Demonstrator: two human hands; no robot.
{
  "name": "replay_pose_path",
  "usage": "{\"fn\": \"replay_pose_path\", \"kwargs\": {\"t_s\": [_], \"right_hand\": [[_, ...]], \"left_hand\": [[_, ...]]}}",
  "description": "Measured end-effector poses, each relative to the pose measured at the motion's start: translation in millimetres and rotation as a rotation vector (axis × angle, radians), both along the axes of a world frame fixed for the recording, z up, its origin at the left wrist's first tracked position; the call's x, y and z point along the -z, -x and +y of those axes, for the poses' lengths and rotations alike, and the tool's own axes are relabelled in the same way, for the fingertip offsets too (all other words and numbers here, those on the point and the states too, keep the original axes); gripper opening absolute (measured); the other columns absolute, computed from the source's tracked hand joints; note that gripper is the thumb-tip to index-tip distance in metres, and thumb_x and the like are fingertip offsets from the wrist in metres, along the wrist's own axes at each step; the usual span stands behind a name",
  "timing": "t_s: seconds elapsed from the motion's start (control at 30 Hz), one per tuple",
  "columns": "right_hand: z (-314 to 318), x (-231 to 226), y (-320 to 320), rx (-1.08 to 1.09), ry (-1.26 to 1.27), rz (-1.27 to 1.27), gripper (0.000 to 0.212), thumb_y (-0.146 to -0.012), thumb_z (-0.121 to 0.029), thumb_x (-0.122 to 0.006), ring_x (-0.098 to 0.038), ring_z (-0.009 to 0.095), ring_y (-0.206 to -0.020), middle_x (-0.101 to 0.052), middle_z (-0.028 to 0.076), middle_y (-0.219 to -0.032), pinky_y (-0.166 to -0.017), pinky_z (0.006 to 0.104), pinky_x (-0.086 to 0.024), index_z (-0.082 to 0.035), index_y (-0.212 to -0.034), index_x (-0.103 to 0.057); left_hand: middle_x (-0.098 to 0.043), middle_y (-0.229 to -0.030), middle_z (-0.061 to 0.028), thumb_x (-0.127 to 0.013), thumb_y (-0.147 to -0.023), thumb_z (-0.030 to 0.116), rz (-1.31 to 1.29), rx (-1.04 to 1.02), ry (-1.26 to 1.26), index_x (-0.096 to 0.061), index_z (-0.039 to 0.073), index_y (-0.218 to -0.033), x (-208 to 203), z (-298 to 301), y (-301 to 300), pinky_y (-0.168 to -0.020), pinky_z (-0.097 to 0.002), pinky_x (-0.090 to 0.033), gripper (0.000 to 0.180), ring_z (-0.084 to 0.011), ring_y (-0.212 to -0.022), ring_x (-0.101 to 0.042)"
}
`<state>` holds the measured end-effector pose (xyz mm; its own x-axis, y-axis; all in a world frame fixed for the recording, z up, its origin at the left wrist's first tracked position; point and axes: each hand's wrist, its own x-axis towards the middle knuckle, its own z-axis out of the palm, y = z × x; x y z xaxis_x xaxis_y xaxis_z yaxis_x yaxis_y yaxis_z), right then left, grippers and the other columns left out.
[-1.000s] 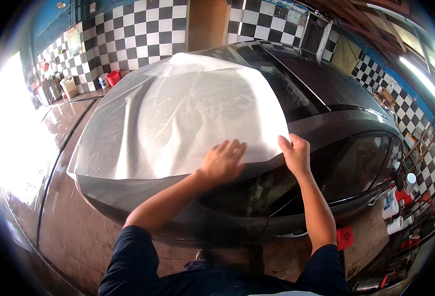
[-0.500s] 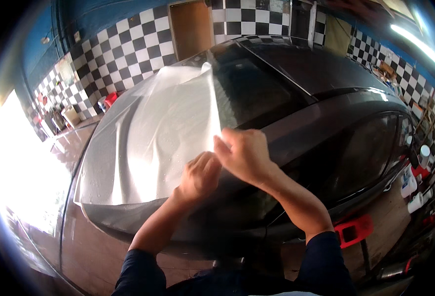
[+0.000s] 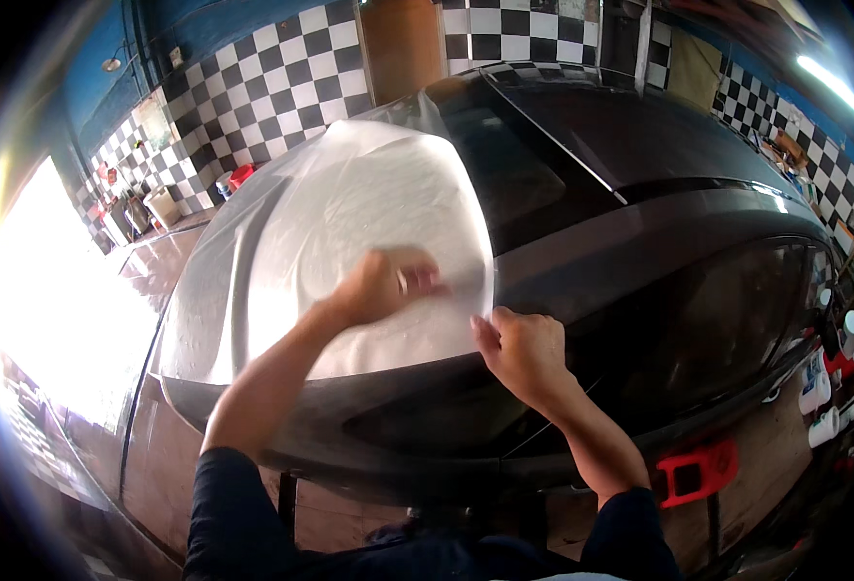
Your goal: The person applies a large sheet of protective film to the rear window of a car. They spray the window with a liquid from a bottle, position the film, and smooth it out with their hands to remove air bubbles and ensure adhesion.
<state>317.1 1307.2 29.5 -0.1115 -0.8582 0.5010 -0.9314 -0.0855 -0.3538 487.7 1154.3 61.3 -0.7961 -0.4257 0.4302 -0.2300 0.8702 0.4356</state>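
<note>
A large translucent, pale plastic film (image 3: 350, 194) lies over one end of a dark car (image 3: 640, 232), with long folds at its left part. My right hand (image 3: 529, 353) is closed at the film's near right corner, thumb and fingers pinching its edge. Above the middle of the film is my left hand (image 3: 383, 286), its fingers partly curled and blurred by motion. Whether it touches the film I cannot tell. Beyond the film's right edge shows the car's dark window glass (image 3: 514, 150).
A red plastic stool (image 3: 693, 473) stands by the car's near side at the right. White bottles and tubs (image 3: 819, 387) stand farther right. A red container (image 3: 241, 175) sits near the checkered wall (image 3: 282, 82). Bright light comes in from the left.
My hands have come apart: the left moved up and left over the film, the right moved right and slightly down with the corner. The film's right edge now spreads farther right.
</note>
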Motion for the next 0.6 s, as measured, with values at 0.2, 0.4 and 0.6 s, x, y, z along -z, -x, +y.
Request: {"fn": "replay_pose_path", "kwargs": {"t_s": [0.2,0.4,0.6], "right_hand": [[4.2,-17.5,21.2,-0.057,-0.042,-0.024,0.044,-0.084,-0.040,-0.066,-0.056,0.018,-0.044,-0.055,0.005,-0.050,-0.045,0.0299,-0.043,-0.005,-0.060,-0.056],[-82.0,-96.7,65.2,-0.038,-0.058,-0.205,0.032,-0.086,-0.034,-0.064,-0.057,0.012,-0.050,-0.061,0.004,-0.061,-0.052,0.0255,-0.047,-0.006,-0.071,-0.061],[-247.9,-119.0,95.5,0.134,-0.314,-0.310,0.022,-0.083,-0.023,-0.066,-0.061,0.015,-0.056,-0.065,0.008,-0.075,-0.042,0.0271,-0.038,-0.001,-0.085,-0.064]], "left_hand": [[-0.064,-0.079,-0.0083,-0.072,-0.082,0.023,0.093,-0.272,-0.105,-0.064,0.002,-0.092,-10.7,-136.1,28.6,-0.051,-0.0283,-0.048,0.024,-0.0132,-0.062,-0.060],[-0.064,-0.100,-0.0121,-0.071,-0.079,0.019,0.125,-0.372,0.253,-0.064,0.003,-0.100,-13.9,-211.5,51.3,-0.085,-0.0368,-0.049,0.027,-0.0305,-0.098,-0.060],[-0.053,-0.123,-0.0103,-0.062,-0.083,0.011,0.188,-0.238,0.352,-0.058,0.006,-0.115,-8.9,-229.2,87.9,-0.090,-0.0395,-0.046,0.033,-0.0310,-0.109,-0.055]]}}
